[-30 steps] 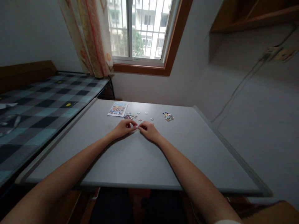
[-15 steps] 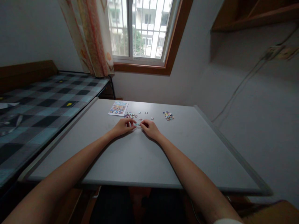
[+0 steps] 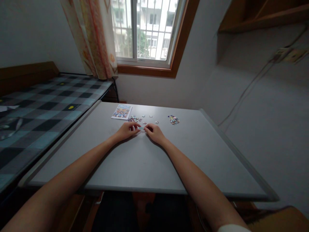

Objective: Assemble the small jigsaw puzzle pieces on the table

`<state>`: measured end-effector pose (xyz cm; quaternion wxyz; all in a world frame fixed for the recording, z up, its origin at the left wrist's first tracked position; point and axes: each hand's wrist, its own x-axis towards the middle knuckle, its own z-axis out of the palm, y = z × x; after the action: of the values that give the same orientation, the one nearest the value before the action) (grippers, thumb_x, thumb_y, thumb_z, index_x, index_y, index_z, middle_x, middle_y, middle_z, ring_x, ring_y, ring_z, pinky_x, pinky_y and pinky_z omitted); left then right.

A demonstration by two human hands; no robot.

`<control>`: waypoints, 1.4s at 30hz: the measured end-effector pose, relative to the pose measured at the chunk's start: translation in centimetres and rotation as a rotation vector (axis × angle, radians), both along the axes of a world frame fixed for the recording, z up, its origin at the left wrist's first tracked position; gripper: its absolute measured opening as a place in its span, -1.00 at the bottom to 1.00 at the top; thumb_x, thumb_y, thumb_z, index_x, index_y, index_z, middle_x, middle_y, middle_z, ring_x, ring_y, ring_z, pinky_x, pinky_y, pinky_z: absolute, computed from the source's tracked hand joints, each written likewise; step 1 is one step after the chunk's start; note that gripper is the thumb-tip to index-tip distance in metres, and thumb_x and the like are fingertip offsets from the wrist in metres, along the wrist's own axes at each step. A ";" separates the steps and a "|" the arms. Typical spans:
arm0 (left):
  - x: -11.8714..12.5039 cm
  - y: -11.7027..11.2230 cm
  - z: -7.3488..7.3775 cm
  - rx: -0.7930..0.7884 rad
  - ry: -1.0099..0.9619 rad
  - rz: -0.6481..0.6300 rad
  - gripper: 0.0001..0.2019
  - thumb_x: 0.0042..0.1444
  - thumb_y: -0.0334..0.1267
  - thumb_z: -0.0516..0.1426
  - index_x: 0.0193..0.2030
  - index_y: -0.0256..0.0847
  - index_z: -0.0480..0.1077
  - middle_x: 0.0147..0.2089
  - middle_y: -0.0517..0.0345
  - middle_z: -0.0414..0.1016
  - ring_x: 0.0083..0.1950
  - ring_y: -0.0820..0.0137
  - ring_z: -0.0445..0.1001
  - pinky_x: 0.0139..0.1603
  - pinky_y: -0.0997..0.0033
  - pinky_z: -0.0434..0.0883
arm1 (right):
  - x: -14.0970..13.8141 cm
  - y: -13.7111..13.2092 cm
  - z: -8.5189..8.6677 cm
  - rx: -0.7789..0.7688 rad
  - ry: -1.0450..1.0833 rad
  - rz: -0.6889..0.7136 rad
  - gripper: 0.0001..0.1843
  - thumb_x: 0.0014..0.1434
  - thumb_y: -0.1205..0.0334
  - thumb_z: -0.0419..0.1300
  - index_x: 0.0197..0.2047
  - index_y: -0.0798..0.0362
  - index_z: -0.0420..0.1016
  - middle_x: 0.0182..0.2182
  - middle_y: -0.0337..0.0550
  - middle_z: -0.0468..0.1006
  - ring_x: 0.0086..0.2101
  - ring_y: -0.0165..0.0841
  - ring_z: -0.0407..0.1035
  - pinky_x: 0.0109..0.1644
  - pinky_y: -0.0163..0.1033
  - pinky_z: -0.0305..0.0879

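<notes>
"What are we holding?"

"Near the frame's centre, our right hand (image 3: 155, 132) pinches a small pale puzzle piece (image 3: 142, 128), grip closed; our left hand (image 3: 125, 130) curls at its edge, hold unclear to us."

"Elsewhere on our desk (image 3: 145, 161)?"

"Puzzle pile (image 3: 174, 120) right of centre, picture sheet (image 3: 121, 111) left."

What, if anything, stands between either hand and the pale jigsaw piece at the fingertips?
Nothing visible: the pale jigsaw piece sits directly between the left hand and the right hand. The jigsaw pile beside the picture sheet lies beyond the left hand, not in between.
</notes>
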<state>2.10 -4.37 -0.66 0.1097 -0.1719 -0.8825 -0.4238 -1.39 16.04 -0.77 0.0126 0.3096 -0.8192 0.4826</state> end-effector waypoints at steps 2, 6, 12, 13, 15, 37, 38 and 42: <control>0.0 0.0 -0.1 0.000 -0.001 0.000 -0.71 0.06 -0.11 0.21 -0.17 -0.28 0.54 -0.47 0.24 0.41 -0.51 0.56 0.24 -0.49 0.58 0.24 | 0.0 0.0 0.1 0.001 0.005 0.000 -0.84 0.17 0.28 0.12 -0.37 0.12 0.49 -0.46 -0.22 0.50 -0.42 -0.44 0.28 -0.27 -0.32 0.18; -0.1 0.0 -0.2 -0.010 -0.005 0.000 -0.70 0.06 -0.11 0.21 -0.16 -0.27 0.54 -0.46 0.23 0.42 -0.50 0.56 0.25 -0.48 0.58 0.24 | 0.2 0.0 0.2 0.003 0.004 0.000 -0.85 0.16 0.29 0.12 -0.38 0.12 0.49 -0.47 -0.23 0.49 -0.43 -0.44 0.28 -0.26 -0.31 0.19; 0.0 0.1 -0.1 -0.018 -0.012 0.002 -0.71 0.06 -0.12 0.20 -0.17 -0.27 0.55 -0.47 0.23 0.42 -0.51 0.56 0.25 -0.48 0.58 0.24 | 0.1 0.1 0.1 0.004 0.009 -0.001 -0.84 0.17 0.28 0.11 -0.38 0.12 0.49 -0.46 -0.22 0.50 -0.42 -0.43 0.29 -0.25 -0.31 0.19; 0.0 0.1 0.0 -0.019 -0.012 0.004 -0.71 0.06 -0.12 0.20 -0.16 -0.27 0.55 -0.47 0.23 0.42 -0.51 0.56 0.25 -0.48 0.57 0.24 | 0.1 0.1 0.0 0.006 0.012 0.002 -0.84 0.17 0.28 0.11 -0.37 0.12 0.50 -0.46 -0.22 0.50 -0.42 -0.43 0.29 -0.25 -0.31 0.19; 0.0 0.1 0.0 -0.020 -0.010 0.006 -0.71 0.06 -0.13 0.20 -0.15 -0.27 0.55 -0.48 0.24 0.42 -0.51 0.55 0.25 -0.48 0.57 0.24 | 0.0 0.1 -0.1 0.007 0.018 0.010 -0.83 0.17 0.28 0.11 -0.37 0.12 0.50 -0.46 -0.22 0.50 -0.42 -0.43 0.30 -0.25 -0.31 0.19; 0.0 0.1 0.1 -0.026 -0.025 0.005 -0.68 0.08 -0.08 0.19 -0.15 -0.28 0.54 -0.49 0.22 0.41 -0.51 0.54 0.25 -0.47 0.57 0.26 | 0.3 0.1 0.3 0.019 0.015 0.003 -0.83 0.17 0.29 0.12 -0.33 0.12 0.54 -0.41 -0.18 0.54 -0.39 -0.42 0.32 -0.19 -0.29 0.24; 0.0 0.1 0.1 -0.023 -0.025 0.005 -0.69 0.08 -0.09 0.19 -0.16 -0.28 0.54 -0.49 0.23 0.41 -0.51 0.54 0.25 -0.47 0.57 0.26 | 0.3 0.1 0.3 0.017 0.015 0.004 -0.83 0.17 0.30 0.12 -0.33 0.12 0.54 -0.41 -0.18 0.54 -0.39 -0.42 0.32 -0.19 -0.29 0.24; 0.0 0.0 0.0 -0.019 -0.027 0.004 -0.70 0.08 -0.09 0.20 -0.17 -0.28 0.54 -0.49 0.23 0.41 -0.50 0.55 0.26 -0.46 0.57 0.27 | 0.2 0.1 0.1 0.021 0.016 0.006 -0.83 0.17 0.31 0.12 -0.31 0.12 0.55 -0.40 -0.18 0.55 -0.37 -0.42 0.34 -0.19 -0.29 0.24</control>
<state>2.07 -4.32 -0.62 0.0971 -0.1657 -0.8883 -0.4172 -1.17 16.12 -0.67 0.0147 0.3162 -0.8230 0.4716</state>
